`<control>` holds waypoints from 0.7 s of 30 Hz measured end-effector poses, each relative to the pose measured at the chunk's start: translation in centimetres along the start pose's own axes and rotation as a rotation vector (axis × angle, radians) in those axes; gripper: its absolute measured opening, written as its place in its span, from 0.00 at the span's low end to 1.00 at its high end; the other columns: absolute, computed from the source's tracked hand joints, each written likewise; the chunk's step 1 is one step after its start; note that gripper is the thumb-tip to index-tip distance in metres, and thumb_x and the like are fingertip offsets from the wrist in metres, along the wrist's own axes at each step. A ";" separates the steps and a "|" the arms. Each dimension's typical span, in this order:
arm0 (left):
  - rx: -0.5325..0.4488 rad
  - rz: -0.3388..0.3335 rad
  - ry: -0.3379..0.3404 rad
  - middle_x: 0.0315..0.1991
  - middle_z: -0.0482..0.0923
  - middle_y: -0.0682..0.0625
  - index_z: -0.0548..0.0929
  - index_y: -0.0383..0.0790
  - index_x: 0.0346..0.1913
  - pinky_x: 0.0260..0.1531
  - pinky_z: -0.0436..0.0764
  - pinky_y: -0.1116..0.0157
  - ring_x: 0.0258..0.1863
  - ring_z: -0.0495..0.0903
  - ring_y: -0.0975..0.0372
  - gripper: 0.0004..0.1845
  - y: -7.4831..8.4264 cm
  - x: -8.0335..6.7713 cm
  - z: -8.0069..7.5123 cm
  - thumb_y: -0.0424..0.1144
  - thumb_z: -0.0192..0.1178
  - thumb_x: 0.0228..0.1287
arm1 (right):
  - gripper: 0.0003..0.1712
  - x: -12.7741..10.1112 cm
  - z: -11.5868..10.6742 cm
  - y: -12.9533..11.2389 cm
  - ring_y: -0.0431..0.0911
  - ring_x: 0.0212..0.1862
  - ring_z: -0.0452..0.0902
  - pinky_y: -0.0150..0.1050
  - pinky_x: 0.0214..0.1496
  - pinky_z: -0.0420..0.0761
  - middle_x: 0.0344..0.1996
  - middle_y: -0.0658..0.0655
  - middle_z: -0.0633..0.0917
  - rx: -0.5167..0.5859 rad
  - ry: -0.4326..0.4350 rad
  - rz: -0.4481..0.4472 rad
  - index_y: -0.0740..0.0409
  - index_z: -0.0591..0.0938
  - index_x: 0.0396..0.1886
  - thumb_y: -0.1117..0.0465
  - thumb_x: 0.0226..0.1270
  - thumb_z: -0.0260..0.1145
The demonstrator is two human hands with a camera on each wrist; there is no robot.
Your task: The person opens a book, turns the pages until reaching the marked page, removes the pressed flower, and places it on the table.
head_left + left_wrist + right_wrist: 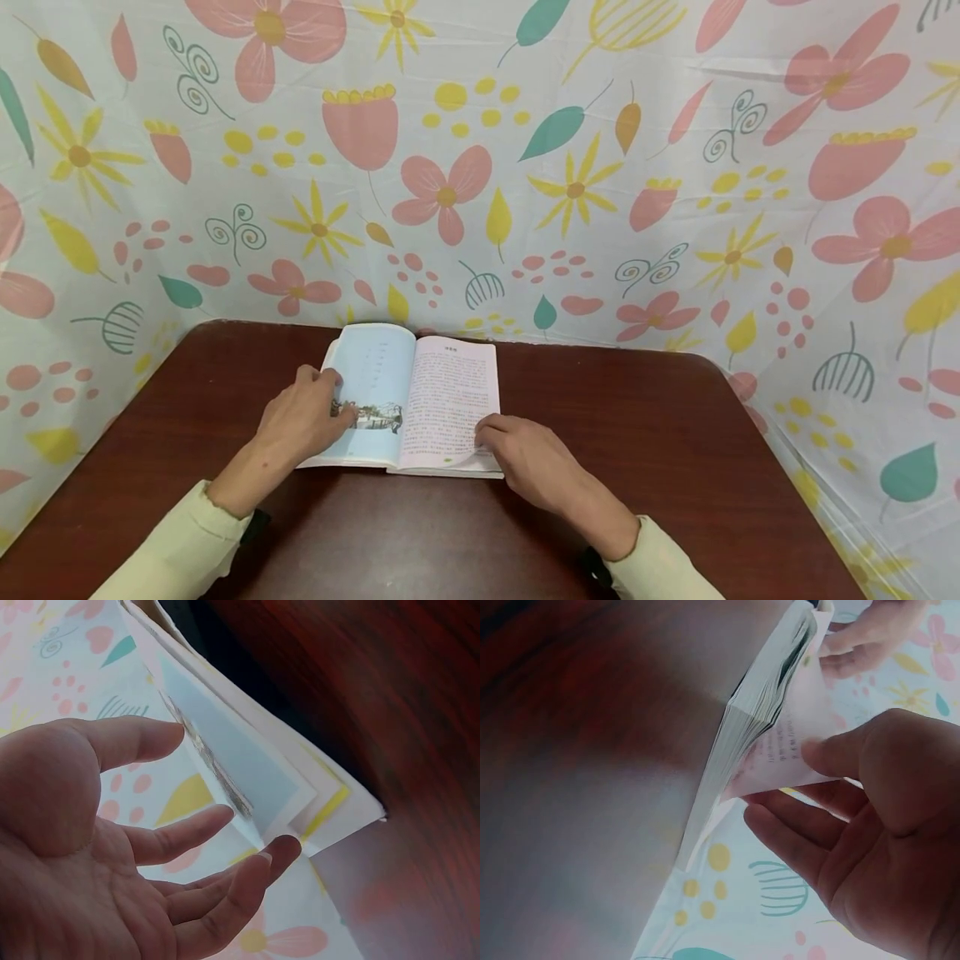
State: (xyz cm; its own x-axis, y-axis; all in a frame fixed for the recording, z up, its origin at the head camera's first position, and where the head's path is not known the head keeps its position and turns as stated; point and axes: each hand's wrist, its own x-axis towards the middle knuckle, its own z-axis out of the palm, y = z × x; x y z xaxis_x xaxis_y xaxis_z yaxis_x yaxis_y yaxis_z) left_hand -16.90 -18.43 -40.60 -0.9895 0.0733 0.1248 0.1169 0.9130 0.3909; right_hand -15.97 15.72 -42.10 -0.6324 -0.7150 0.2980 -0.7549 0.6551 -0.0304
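An open book point(450, 379) lies on the table, with a blue left page point(378, 367) bearing a small landscape picture and a pinkish right page of printed text. My left hand point(296, 421) is at the outer edge of the blue page, thumb over the picture and fingers loosely bent, as the left wrist view also shows. At the lower right corner, my right hand point(536, 462) pinches a page point(776, 769) between thumb and fingers. That corner is lifted and curves up from the pages below. The thick stack of page edges point(754, 705) shows in the right wrist view.
The dark red-brown table point(622, 400) has a glossy top and rounded far corners. A white cloth point(510, 208) printed with flowers and leaves hangs behind it and along both sides. Pale sleeves point(176, 542) cover both forearms.
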 end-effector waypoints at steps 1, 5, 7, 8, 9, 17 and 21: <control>0.005 -0.001 -0.008 0.51 0.73 0.26 0.79 0.25 0.58 0.22 0.74 0.58 0.23 0.74 0.54 0.27 0.0 0.0 0.1 0.44 0.70 0.67 | 0.14 0.0 0.0 0.1 0.41 0.51 0.85 0.38 0.52 0.86 0.49 0.47 0.87 0.005 0.011 0.013 0.53 0.89 0.46 0.74 0.69 0.67; 0.022 0.004 -0.034 0.49 0.73 0.27 0.80 0.25 0.56 0.22 0.73 0.58 0.23 0.73 0.54 0.25 -0.1 0.0 0.2 0.43 0.71 0.66 | 0.11 0.1 0.0 0.2 0.40 0.48 0.84 0.38 0.50 0.85 0.47 0.47 0.86 0.056 0.075 0.068 0.52 0.88 0.43 0.72 0.69 0.70; 0.029 0.006 -0.037 0.49 0.73 0.27 0.81 0.25 0.54 0.21 0.73 0.58 0.23 0.73 0.54 0.24 -0.1 0.0 0.3 0.43 0.71 0.66 | 0.10 0.2 0.0 0.3 0.40 0.45 0.83 0.38 0.49 0.85 0.44 0.47 0.86 0.093 0.116 0.096 0.53 0.88 0.41 0.72 0.67 0.73; 0.032 0.008 -0.038 0.49 0.74 0.27 0.81 0.25 0.54 0.21 0.73 0.58 0.23 0.73 0.54 0.24 -0.1 0.0 0.3 0.43 0.71 0.66 | 0.09 0.2 -0.1 0.3 0.40 0.44 0.83 0.38 0.48 0.85 0.43 0.47 0.85 0.114 0.136 0.110 0.53 0.88 0.40 0.71 0.66 0.74; 0.034 0.010 -0.038 0.49 0.74 0.27 0.81 0.25 0.53 0.21 0.73 0.59 0.23 0.73 0.54 0.24 -0.1 -0.1 0.3 0.43 0.71 0.66 | 0.09 0.2 -0.1 0.2 0.40 0.43 0.82 0.38 0.47 0.85 0.43 0.47 0.85 0.131 0.152 0.126 0.53 0.87 0.39 0.71 0.65 0.75; 0.043 0.099 -0.004 0.56 0.75 0.26 0.82 0.25 0.56 0.33 0.82 0.51 0.37 0.80 0.47 0.26 0.6 -0.2 0.4 0.42 0.73 0.63 | 0.25 0.3 -0.2 0.2 0.48 0.59 0.82 0.45 0.59 0.84 0.60 0.55 0.82 0.241 0.158 0.299 0.58 0.83 0.57 0.61 0.62 0.82; 0.030 0.192 -0.019 0.58 0.76 0.28 0.81 0.26 0.61 0.43 0.84 0.47 0.46 0.82 0.44 0.30 1.3 -0.6 0.6 0.44 0.74 0.64 | 0.40 0.3 -0.1 0.2 0.54 0.63 0.82 0.50 0.63 0.83 0.66 0.63 0.79 0.364 0.175 0.384 0.66 0.75 0.71 0.59 0.63 0.81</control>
State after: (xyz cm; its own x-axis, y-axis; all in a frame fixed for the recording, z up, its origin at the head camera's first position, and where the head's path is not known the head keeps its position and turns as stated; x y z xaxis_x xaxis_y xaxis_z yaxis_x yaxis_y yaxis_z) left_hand -16.25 -17.03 -40.75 -0.9506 0.2547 0.1772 0.3015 0.8931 0.3339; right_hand -16.27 15.62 -41.91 -0.8592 -0.3696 0.3536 -0.5065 0.7121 -0.4863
